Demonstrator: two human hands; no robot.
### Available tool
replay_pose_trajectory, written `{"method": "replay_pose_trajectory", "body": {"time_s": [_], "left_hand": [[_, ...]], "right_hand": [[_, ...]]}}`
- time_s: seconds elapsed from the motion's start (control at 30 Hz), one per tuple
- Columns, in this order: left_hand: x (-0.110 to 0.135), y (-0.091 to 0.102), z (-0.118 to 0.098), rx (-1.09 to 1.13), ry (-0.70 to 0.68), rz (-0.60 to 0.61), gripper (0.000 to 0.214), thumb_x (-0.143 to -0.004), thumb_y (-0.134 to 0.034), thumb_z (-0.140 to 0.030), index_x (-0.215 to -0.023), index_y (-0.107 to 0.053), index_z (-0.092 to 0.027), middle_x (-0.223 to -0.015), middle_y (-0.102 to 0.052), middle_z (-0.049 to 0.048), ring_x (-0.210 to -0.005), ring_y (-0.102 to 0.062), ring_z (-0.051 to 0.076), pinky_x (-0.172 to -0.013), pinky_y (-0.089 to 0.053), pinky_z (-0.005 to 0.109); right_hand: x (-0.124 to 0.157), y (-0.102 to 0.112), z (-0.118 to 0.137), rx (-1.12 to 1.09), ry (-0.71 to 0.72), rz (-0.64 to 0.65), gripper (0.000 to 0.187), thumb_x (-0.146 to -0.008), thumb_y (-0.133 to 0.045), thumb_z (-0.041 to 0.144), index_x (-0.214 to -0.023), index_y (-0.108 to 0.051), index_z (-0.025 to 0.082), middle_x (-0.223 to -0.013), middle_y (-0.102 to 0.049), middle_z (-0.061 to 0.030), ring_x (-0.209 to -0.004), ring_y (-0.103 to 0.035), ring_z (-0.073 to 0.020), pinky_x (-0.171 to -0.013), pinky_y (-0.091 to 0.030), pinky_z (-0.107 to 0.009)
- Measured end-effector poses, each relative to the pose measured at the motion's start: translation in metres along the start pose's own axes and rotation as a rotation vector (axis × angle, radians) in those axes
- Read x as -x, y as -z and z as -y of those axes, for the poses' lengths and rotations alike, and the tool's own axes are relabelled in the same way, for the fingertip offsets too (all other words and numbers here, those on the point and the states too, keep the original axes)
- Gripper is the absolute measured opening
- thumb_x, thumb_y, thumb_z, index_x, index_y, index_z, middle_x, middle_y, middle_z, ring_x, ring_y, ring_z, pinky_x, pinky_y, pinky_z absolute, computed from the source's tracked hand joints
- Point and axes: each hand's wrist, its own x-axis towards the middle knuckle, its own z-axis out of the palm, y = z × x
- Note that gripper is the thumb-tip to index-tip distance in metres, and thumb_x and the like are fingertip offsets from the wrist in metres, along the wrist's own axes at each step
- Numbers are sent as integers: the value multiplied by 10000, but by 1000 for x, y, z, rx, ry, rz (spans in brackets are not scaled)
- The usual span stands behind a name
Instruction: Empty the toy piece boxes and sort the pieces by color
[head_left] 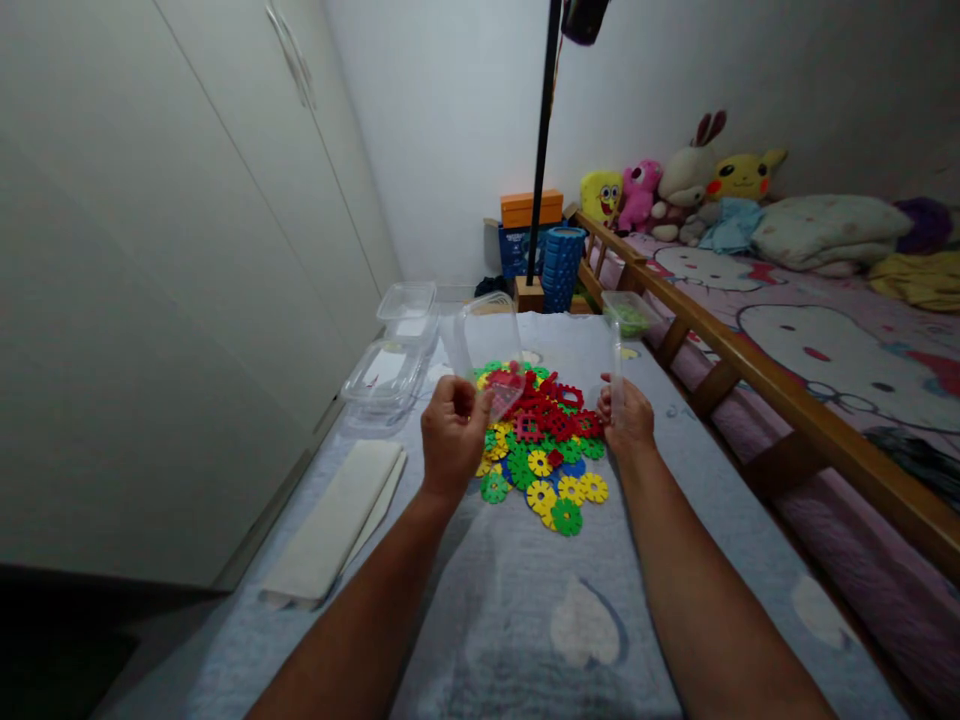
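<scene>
My left hand (454, 438) grips the edge of a clear plastic container (487, 335) between thumb and fingers, tilted up over the pile. On the other side, my right hand (628, 412) is closed around a thin clear plastic lid (616, 360), held upright and seen nearly edge-on. Between and beyond the hands lies a heap of plastic linking pieces. Red square pieces (559, 424) rest on top in the middle. Notched discs in green, yellow and blue spread around them, such as a green disc (567, 517) and a yellow disc (594, 488) near the front.
Clear containers (384, 372) stand along the left edge of the cloth-covered table (517, 620). A folded white cloth or sheet (337, 520) lies nearer. At the back right is a clear container with green pieces (630, 315). A wooden bed rail (720, 370) borders the right; a black pole (541, 150) rises behind.
</scene>
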Motion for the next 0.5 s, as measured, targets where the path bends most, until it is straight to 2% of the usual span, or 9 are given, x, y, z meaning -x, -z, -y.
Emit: {"method": "replay_pose_trajectory", "body": {"time_s": [0.1, 0.2, 0.33, 0.5], "left_hand": [[18, -11, 6, 302, 242, 27, 236, -795, -723, -309, -833, -512, -211, -711, -475, -61, -616, -461, 87, -592, -370, 203], [28, -20, 12, 472, 408, 69, 289, -758, -753, -342, -853, -515, -207, -697, -498, -68, -594, -464, 76, -572, -373, 190], [29, -24, 15, 581, 540, 111, 366, -726, -774, -408, -850, -493, -210, -626, -482, -95, -487, -389, 56, -483, -321, 183], [29, -24, 17, 634, 636, 179, 427, -734, -750, -537, -852, -516, -199, -589, -495, -88, -467, -420, 59, -471, -338, 183]], "right_hand": [[10, -17, 4, -21, -3, -29, 323, -620, -744, 424, -827, -637, 200, -570, -552, 69, -499, -521, -105, -464, -397, -217], [23, -35, 7, 29, 11, 31, 333, -645, -728, 437, -865, -649, 199, -581, -548, 68, -486, -495, -99, -474, -392, -221], [36, -46, 9, 211, 70, 126, 329, -721, -678, 466, -898, -670, 190, -678, -622, 32, -534, -515, -111, -520, -425, -242], [47, -48, 11, 516, 238, 109, 232, -781, -636, 406, -848, -694, 191, -779, -674, -24, -676, -576, -167, -624, -462, -283]]}}
